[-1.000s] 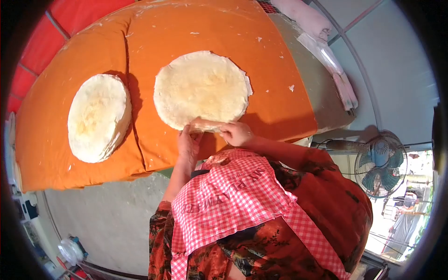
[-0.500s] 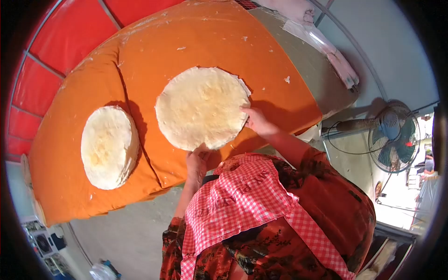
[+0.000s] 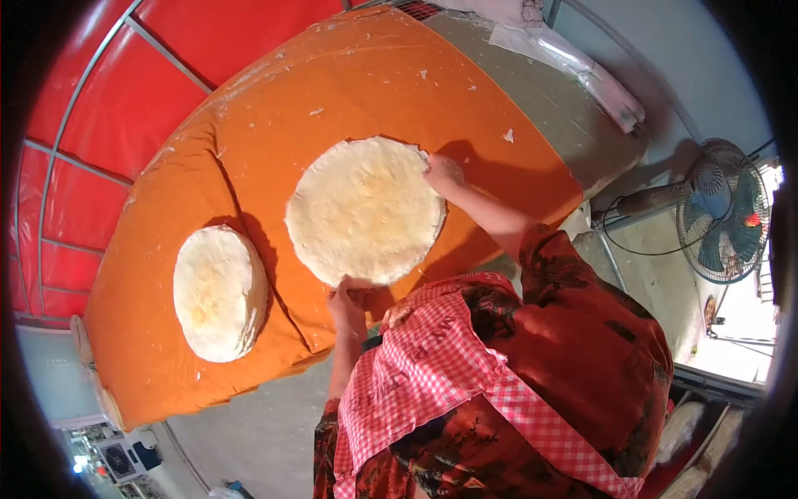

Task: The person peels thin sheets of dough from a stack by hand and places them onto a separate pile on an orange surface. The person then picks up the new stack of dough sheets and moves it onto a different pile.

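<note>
A large round flatbread (image 3: 366, 212), pale with browned spots, lies on the orange cloth (image 3: 332, 91); ragged edges beneath it hint at more layers. My left hand (image 3: 347, 306) pinches its near edge at the bottom. At the right, my right hand (image 3: 443, 173) grips the upper right edge, fingers closed on the rim. To the left sits a thick stack of similar round flatbreads (image 3: 214, 293), untouched by either hand.
A standing fan (image 3: 721, 212) is at the right. A plastic-wrapped roll (image 3: 594, 83) lies on the bare table end at the upper right. Red panels with metal bars (image 3: 91, 166) rise behind the table's left side. Small crumbs dot the cloth.
My right hand has moved up along the bread's right edge. My left hand is still at the near edge. The whole view has shifted, with both bread piles lower and further right.
</note>
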A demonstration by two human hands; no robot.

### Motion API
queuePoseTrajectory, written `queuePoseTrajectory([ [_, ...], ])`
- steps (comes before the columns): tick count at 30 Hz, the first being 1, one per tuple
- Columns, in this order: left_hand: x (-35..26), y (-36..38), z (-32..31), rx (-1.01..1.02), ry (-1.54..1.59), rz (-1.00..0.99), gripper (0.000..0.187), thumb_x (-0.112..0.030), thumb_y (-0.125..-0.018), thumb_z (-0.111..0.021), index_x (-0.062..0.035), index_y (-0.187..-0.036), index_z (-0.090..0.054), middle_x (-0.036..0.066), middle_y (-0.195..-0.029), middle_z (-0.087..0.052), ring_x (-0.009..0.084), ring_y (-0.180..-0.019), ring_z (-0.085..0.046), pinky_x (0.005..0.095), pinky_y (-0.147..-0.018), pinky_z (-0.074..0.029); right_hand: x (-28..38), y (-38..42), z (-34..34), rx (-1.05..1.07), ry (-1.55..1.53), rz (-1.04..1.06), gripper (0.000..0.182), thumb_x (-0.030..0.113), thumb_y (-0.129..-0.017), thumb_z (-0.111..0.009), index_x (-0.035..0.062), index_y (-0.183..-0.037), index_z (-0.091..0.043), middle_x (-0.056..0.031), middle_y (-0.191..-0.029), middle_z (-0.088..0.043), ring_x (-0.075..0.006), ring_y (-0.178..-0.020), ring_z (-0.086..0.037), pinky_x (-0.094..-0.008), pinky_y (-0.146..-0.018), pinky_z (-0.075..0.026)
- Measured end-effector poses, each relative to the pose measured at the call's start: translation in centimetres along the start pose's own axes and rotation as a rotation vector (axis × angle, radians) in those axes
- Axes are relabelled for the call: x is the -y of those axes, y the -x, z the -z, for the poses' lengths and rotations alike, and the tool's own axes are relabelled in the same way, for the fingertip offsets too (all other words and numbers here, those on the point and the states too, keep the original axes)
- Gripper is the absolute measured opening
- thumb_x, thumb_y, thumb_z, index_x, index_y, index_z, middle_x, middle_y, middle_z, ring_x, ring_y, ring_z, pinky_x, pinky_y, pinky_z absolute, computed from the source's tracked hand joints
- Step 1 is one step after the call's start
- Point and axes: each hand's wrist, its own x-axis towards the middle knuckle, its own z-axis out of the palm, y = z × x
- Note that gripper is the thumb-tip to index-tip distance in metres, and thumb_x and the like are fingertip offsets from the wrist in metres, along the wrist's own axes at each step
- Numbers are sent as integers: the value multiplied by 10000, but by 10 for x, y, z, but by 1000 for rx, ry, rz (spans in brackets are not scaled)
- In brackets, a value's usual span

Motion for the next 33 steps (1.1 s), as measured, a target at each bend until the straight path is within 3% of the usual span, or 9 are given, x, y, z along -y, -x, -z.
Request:
queuePoseTrajectory([
  [8,7,-10,8,-61,-14,-11,104,-101,-866,-579,-86,-964,-547,56,-891,-620,204,-799,-639,323,-668,-534,35,-8,4,336,-67,50,314,250,-717,-651,52,-959,-626,-132,-976,-651,-294,-953,-609,-392,-764,-482],
  [11,14,-22,23,-46,-35,-2,160,-184,-873,-583,-79,-991,-556,68,-925,-617,219,-834,-635,343,-687,-532,51,-2,-15,85,-42,343,303,222,-737,-646,25,-965,-616,-144,-969,-651,-313,-929,-613,-413,-740,-478],
  [13,16,-37,36,-29,3,36,268,-278,-878,-576,-73,-1047,-548,82,-978,-607,236,-909,-616,373,-747,-519,89,-4,2,262,-201,546,220,164,-768,-635,22,-934,-607,-148,-874,-643,-273,-825,-626,-399,-683,-476],
  [17,9,-15,12,-125,63,59,470,-447,-885,-533,-68,-1164,-513,96,-1082,-577,267,-1056,-554,425,-868,-468,148,-41,77,197,-649,491,108,115,-792,-634,39,-848,-581,-37,-747,-584,-116,-646,-537,-307,-587,-463],
  [19,9,-10,11,-100,76,27,496,-474,-883,-528,-77,-1179,-502,88,-1097,-570,269,-1076,-536,430,-884,-451,132,-62,124,171,-994,358,153,119,-809,-642,47,-943,-624,-22,-803,-633,-114,-681,-588,-281,-615,-499],
  [23,13,-11,11,-125,114,22,451,-453,-898,-519,-80,-1152,-508,100,-1036,-588,264,-959,-583,416,-781,-485,23,-100,193,8,-1167,152,246,88,-766,-659,-8,-992,-641,-74,-907,-658,-174,-777,-628,-325,-693,-525],
  [27,20,-22,27,-118,83,-9,286,-277,-894,-551,-63,-1081,-520,94,-991,-601,249,-892,-608,389,-750,-502,-143,-117,198,-213,-981,-50,229,88,-756,-677,-17,-955,-639,-83,-876,-650,-172,-758,-617,-309,-686,-502],
  [30,14,-11,17,-90,83,-27,82,-103,-865,-562,-69,-936,-540,70,-865,-622,206,-789,-628,359,-657,-518,-238,-111,159,-654,453,-309,202,46,-747,-629,-25,-934,-607,-114,-912,-640,-226,-819,-618,-342,-723,-497],
  [33,14,-11,12,-88,70,-27,75,-103,-869,-562,-68,-931,-538,66,-861,-624,203,-796,-628,357,-649,-518,-172,-48,128,-530,-80,223,146,19,-765,-601,18,-911,-596,-124,-923,-635,-246,-887,-609,-340,-734,-488],
])
